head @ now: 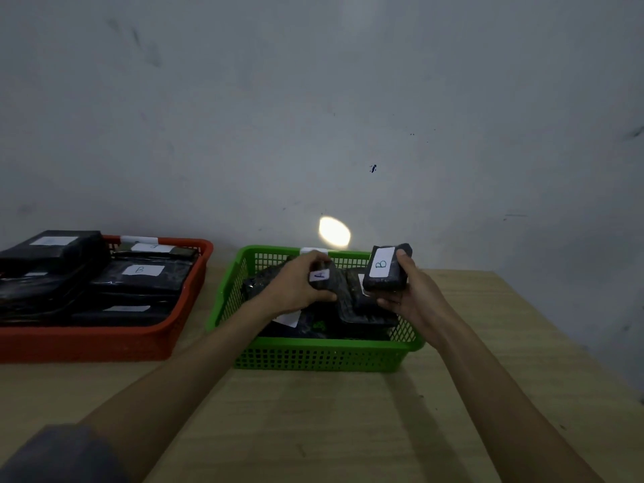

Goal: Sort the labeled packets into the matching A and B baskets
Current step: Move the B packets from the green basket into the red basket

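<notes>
A green basket (313,355) stands in the middle of the table with several black packets inside. Over it, my left hand (296,287) grips a black packet with a white label that looks like A (322,275). My right hand (414,298) holds up a black packet labelled B (385,270) above the basket's right side. To the left stands a red basket (104,341) filled with black packets, one showing a B label (141,270).
The wooden table (348,420) runs to a right edge near the frame's right side, and a grey wall (313,116) stands close behind both baskets. A white tag (310,251) sits on the green basket's far rim.
</notes>
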The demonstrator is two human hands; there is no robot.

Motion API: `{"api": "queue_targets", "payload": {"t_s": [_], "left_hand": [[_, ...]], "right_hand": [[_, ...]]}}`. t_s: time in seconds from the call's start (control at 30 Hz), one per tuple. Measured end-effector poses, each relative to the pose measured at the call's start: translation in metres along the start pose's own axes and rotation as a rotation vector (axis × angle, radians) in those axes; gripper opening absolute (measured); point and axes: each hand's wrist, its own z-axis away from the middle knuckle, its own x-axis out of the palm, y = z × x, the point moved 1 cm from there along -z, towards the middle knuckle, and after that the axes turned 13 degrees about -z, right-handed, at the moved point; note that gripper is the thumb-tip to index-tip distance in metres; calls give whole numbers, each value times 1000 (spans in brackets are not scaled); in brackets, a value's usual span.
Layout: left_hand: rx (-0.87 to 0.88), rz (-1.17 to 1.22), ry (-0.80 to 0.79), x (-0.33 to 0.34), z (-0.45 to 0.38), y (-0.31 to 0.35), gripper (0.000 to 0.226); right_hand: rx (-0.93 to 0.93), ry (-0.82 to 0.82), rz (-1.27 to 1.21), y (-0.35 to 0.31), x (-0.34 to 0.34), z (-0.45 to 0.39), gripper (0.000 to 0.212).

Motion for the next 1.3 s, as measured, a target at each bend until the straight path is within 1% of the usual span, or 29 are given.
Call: {"api": "queue_targets", "payload": {"t_s": [0.07,0.13,0.17,0.2,0.27,0.33,0.4,0.47,0.53,0.63,0.73,0.77,0.87,0.9,1.0,1.1,1.13,1.2,1.23,1.3], "left_hand": [[56,-198,-106,12,-5,6,80],[97,-420,-187,19,-8,7,92],[87,-488,-211,19,-7,7,98],[66,-517,-223,16,-6,6,103],[36,-496,-214,4,1,7,111],[6,-429,-174,-16,11,10,109],[-48,-387,-88,-39,26,12,104],[-58,-453,25,-62,46,13,99],[-31,-485,108,-79,70,12,91],[-7,-496,187,-104,107,7,86],[-11,-618,196,-125,132,1,93],[-13,-658,208,-131,139,-3,92],[-19,-704,264,-151,153,-20,70],[-33,-691,269,-158,157,-28,68],[-102,-657,212,-177,171,-53,80],[-136,-626,164,-192,181,-82,70],[-151,-600,140,-196,184,-93,68],[-179,-589,64,-205,189,-115,68],[-195,-596,21,-209,190,-125,68],[-218,-594,-34,-217,191,-140,68]], "right_hand": [[7,27,-45,-7,0,2,27],[1,46,-46,-11,0,4,24],[-7,48,-33,-12,-1,5,24],[-18,49,-14,-12,-2,5,24],[-47,52,46,-12,0,5,23],[-63,27,97,-12,7,6,22],[-61,-40,146,-9,20,9,24],[-54,-119,168,-4,36,12,23],[-47,-185,153,4,55,14,20],[-5,-260,110,16,89,19,37],[59,-406,178,31,127,29,44],[73,-431,203,37,140,32,45],[100,-463,201,54,177,37,45],[112,-470,184,60,189,37,45],[170,-486,149,82,221,37,48],[208,-487,149,104,251,36,51],[201,-493,180,111,261,36,54],[108,-544,385,122,278,33,56],[45,-587,522,126,285,31,51],[-72,-627,739,131,299,24,28]]}}
